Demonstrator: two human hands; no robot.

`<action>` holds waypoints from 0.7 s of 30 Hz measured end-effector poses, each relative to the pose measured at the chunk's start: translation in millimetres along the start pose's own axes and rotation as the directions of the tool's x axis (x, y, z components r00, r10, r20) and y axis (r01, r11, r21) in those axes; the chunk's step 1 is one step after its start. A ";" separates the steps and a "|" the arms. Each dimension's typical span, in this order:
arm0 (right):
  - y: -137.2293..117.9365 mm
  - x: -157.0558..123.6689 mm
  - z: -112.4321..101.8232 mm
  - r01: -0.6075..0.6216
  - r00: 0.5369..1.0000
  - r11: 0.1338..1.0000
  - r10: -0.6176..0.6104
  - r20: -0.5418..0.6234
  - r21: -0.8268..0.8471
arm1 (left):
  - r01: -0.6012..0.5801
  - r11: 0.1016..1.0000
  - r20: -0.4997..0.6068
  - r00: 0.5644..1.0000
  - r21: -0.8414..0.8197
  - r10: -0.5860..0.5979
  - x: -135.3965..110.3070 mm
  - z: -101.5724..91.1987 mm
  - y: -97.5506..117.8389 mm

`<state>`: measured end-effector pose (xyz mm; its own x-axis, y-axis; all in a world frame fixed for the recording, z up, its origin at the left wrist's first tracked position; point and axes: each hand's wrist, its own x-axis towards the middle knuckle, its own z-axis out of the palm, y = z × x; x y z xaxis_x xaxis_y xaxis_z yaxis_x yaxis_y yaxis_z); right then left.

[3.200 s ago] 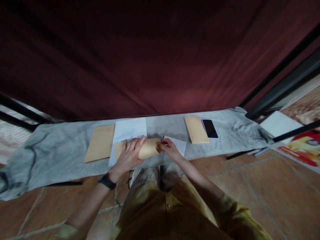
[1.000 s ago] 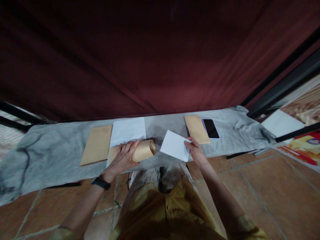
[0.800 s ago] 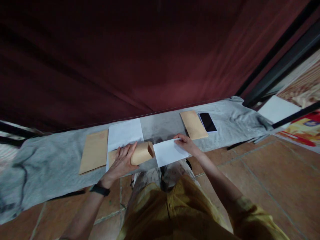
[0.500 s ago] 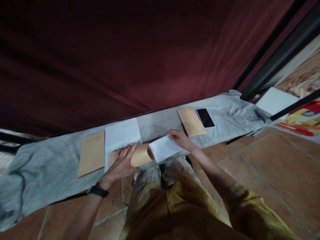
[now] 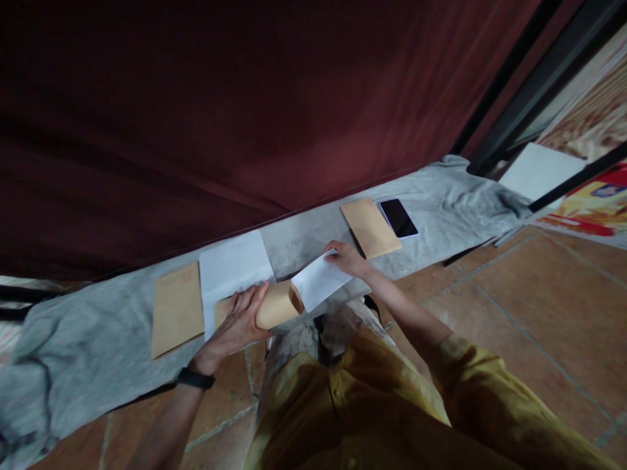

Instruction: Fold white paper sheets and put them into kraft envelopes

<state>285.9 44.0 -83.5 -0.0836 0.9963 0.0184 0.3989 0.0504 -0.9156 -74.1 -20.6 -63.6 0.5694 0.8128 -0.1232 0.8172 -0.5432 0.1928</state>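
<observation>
My left hand [image 5: 241, 320] lies over a brown paper envelope [image 5: 277, 305], its thumb at the near edge and fingers toward the far edge. The envelope bulges, and its mouth gapes on the right. A folded white sheet of paper [image 5: 322, 281] has its left end at that mouth; whether the end is inside, I cannot tell. My right hand [image 5: 347, 258] pinches the sheet's far right corner between thumb and fingers. Under and behind my left hand lies more white paper [image 5: 238, 261].
Another brown envelope [image 5: 177, 310] lies to the left, and one more brown envelope [image 5: 372, 227] sits on the right beside a phone [image 5: 399, 218]. Grey cloth [image 5: 93, 346] covers the narrow bench. A dark red curtain [image 5: 274, 117] hangs along its back; a black metal frame [image 5: 509, 98] stands at right.
The view has tilted slightly. The white sheet's right end, held by my right hand, is angled a little further away from me. My left hand keeps its place on the envelope.
</observation>
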 end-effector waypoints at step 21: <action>9.6 -29.1 41.3 0.010 0.989 0.995 0.004 -0.145 0.097 | -0.002 0.998 0.064 0.998 -0.068 0.006 10.0 2.9 -1.8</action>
<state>254.4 12.6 -109.4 0.0510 0.9960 0.0727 0.3077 0.0536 -0.9500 -69.6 -12.1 -68.0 0.5792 0.7941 -0.1842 0.8080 -0.5292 0.2592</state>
